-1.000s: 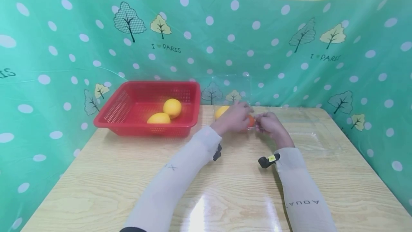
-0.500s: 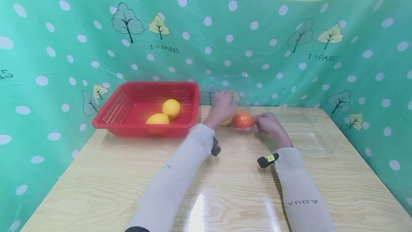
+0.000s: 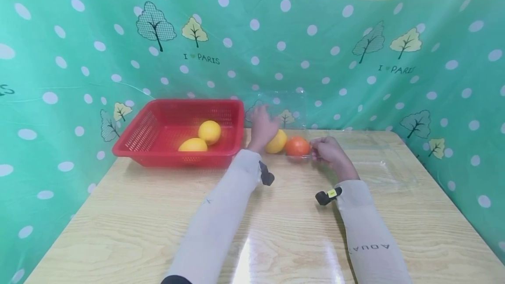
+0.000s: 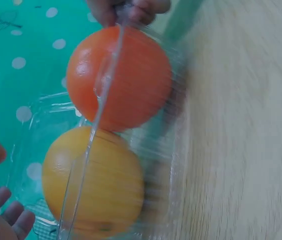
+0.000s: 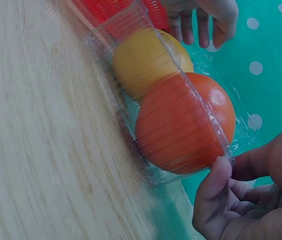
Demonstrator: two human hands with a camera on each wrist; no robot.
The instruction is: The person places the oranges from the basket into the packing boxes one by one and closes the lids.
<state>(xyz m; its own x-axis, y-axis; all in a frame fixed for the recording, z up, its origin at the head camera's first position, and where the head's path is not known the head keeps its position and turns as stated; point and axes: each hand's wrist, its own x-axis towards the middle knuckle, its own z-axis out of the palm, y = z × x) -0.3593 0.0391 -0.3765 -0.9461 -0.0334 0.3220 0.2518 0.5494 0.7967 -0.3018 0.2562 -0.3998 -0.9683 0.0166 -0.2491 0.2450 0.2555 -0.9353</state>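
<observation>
A clear plastic clamshell box [image 5: 98, 42] holds a round reddish-orange fruit [image 3: 297, 146] and a round yellow-orange fruit [image 3: 277, 141], side by side. Its lid [image 3: 282, 104] stands raised at the back, against the curtain. My right hand [image 3: 327, 149] pinches the box's rim at the right end, thumb and fingertip on the edge beside the reddish fruit. My left hand [image 3: 263, 128] is over the box's left end, fingers spread and holding nothing. In the left wrist view, those fingers [image 4: 11, 212] are apart from the yellow-orange fruit.
Left of the box stands a red plastic basket [image 3: 136, 147] with two yellow fruits [image 3: 210, 132] inside. Another clear plastic container [image 3: 378, 170] lies at the right on the wooden table [image 3: 292, 222]. A green dotted curtain [image 3: 335, 69] hangs behind.
My left hand has moved left from above the reddish fruit, past the yellow-orange fruit, uncovering both. The right hand keeps its grip on the box's rim.
</observation>
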